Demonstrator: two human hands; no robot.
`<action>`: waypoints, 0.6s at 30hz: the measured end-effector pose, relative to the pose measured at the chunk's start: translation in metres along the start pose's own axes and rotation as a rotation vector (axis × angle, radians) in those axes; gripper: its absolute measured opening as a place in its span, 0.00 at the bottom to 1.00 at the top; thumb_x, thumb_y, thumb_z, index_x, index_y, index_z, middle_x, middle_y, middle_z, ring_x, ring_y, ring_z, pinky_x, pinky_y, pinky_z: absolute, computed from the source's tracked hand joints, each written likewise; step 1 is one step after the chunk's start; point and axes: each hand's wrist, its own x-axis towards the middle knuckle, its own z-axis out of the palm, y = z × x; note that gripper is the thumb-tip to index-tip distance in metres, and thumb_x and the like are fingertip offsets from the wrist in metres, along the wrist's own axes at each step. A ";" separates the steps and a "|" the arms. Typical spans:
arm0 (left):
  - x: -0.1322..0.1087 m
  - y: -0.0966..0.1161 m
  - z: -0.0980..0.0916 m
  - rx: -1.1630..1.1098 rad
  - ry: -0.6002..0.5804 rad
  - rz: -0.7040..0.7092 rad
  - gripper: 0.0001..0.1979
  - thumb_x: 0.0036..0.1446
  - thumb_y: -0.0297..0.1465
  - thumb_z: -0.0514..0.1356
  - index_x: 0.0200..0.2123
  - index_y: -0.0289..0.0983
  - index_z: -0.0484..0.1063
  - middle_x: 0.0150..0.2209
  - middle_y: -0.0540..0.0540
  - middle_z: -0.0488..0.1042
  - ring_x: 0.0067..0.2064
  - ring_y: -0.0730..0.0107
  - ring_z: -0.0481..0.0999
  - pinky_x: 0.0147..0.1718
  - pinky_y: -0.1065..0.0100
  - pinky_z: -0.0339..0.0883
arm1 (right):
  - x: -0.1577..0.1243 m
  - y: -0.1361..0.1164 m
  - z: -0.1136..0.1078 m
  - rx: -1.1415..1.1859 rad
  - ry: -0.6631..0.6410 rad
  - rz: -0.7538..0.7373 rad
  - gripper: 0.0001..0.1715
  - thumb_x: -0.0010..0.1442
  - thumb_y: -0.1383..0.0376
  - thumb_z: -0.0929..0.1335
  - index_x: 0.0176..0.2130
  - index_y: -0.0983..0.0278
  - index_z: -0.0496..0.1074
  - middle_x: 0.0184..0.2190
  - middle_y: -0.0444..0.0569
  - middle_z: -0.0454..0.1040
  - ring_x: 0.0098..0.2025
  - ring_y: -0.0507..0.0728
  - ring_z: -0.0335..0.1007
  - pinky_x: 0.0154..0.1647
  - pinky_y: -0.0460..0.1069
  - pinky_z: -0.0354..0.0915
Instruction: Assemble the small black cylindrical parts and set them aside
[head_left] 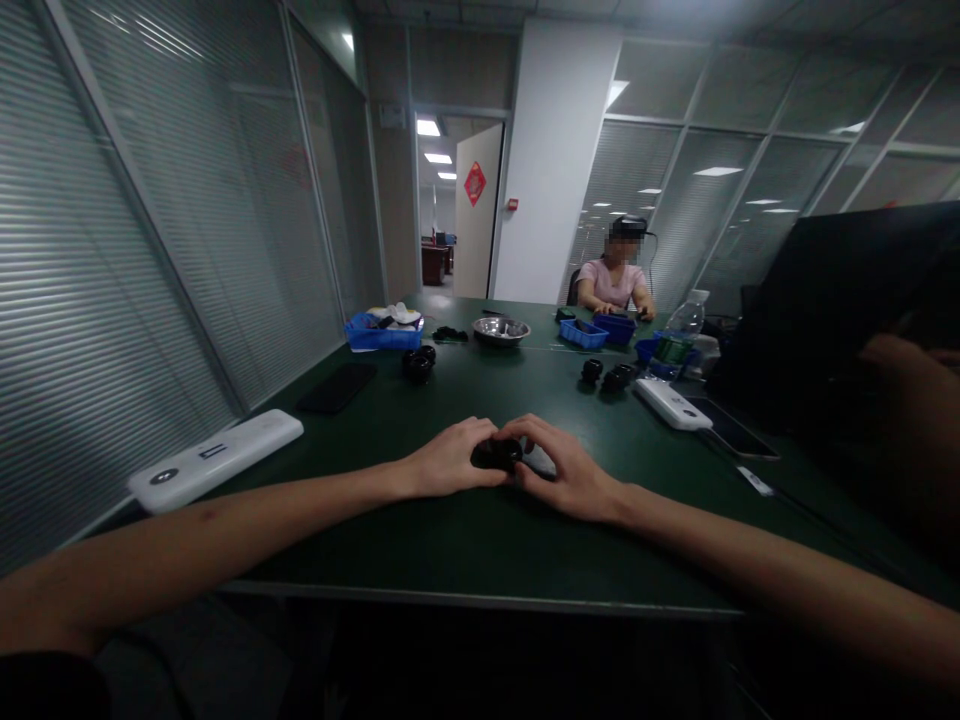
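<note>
Both hands meet over the middle of the dark green table (420, 545). My left hand (454, 460) is closed around a small glossy black round part (504, 454), its thumb along the near side. From the other side my right hand (566, 465) curls its fingers and thumb onto the same part. Beneath the right palm shows a greyish flat patch (538, 461) that I cannot make out. The fingers hide much of the black part, so its exact kind is unclear. Similar black round parts (418, 364) lie further back on the left, and more black parts (616, 378) on the right.
A white power bank (217, 460) and black phone (337, 388) lie left; another white power bank (671, 404), phone (731, 428) and bottle (679, 335) stand right. Behind are a metal bowl (501, 332), blue baskets (384, 335) and a seated person (613, 284). A dark screen (847, 300) borders the right.
</note>
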 end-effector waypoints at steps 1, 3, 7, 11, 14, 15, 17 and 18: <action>0.000 0.000 0.000 0.003 -0.001 -0.002 0.17 0.60 0.44 0.67 0.42 0.37 0.72 0.41 0.45 0.72 0.44 0.58 0.72 0.40 0.62 0.65 | 0.000 0.000 0.000 -0.005 0.004 -0.011 0.19 0.66 0.66 0.68 0.57 0.59 0.69 0.52 0.54 0.72 0.52 0.62 0.70 0.53 0.58 0.70; 0.000 0.000 0.000 0.004 -0.001 0.004 0.18 0.60 0.45 0.67 0.42 0.37 0.72 0.42 0.45 0.72 0.44 0.57 0.72 0.41 0.62 0.65 | 0.000 0.001 0.000 -0.028 0.020 0.001 0.18 0.67 0.63 0.69 0.56 0.59 0.70 0.52 0.53 0.71 0.51 0.61 0.70 0.53 0.58 0.70; 0.000 -0.001 0.000 -0.003 0.000 0.013 0.18 0.61 0.46 0.67 0.42 0.38 0.72 0.42 0.45 0.72 0.45 0.57 0.72 0.42 0.61 0.65 | 0.000 0.001 -0.001 -0.049 -0.005 0.029 0.16 0.69 0.61 0.70 0.55 0.58 0.71 0.51 0.53 0.71 0.50 0.60 0.71 0.52 0.57 0.71; 0.001 -0.003 0.001 0.008 0.004 0.002 0.19 0.61 0.47 0.67 0.40 0.38 0.72 0.41 0.46 0.71 0.44 0.58 0.72 0.41 0.61 0.65 | -0.001 0.000 -0.001 -0.030 -0.016 -0.038 0.17 0.69 0.65 0.67 0.57 0.57 0.71 0.53 0.53 0.72 0.55 0.62 0.71 0.57 0.59 0.70; 0.001 -0.005 0.002 0.008 0.008 -0.002 0.20 0.60 0.47 0.68 0.44 0.38 0.73 0.43 0.45 0.73 0.47 0.56 0.72 0.45 0.60 0.66 | -0.001 -0.001 -0.002 -0.020 0.097 -0.032 0.17 0.70 0.64 0.67 0.57 0.58 0.71 0.53 0.53 0.73 0.53 0.61 0.71 0.55 0.58 0.71; 0.001 -0.005 0.001 0.009 0.007 -0.001 0.20 0.59 0.47 0.69 0.45 0.38 0.73 0.45 0.44 0.74 0.48 0.55 0.73 0.47 0.59 0.66 | -0.001 0.001 -0.002 -0.030 0.154 -0.008 0.17 0.70 0.63 0.67 0.57 0.58 0.71 0.53 0.54 0.72 0.52 0.61 0.72 0.53 0.58 0.71; 0.001 -0.004 0.001 0.028 0.000 -0.004 0.21 0.60 0.47 0.68 0.47 0.38 0.74 0.49 0.43 0.75 0.51 0.54 0.73 0.51 0.56 0.66 | 0.000 0.006 -0.003 -0.070 0.239 0.064 0.16 0.70 0.62 0.68 0.56 0.59 0.72 0.52 0.54 0.72 0.50 0.61 0.72 0.51 0.58 0.71; 0.000 -0.004 0.000 0.046 -0.004 -0.008 0.21 0.60 0.47 0.68 0.47 0.39 0.74 0.50 0.42 0.75 0.53 0.53 0.73 0.53 0.54 0.65 | 0.000 0.010 -0.004 -0.098 0.241 0.106 0.16 0.69 0.62 0.68 0.55 0.59 0.72 0.51 0.54 0.73 0.49 0.61 0.72 0.51 0.58 0.71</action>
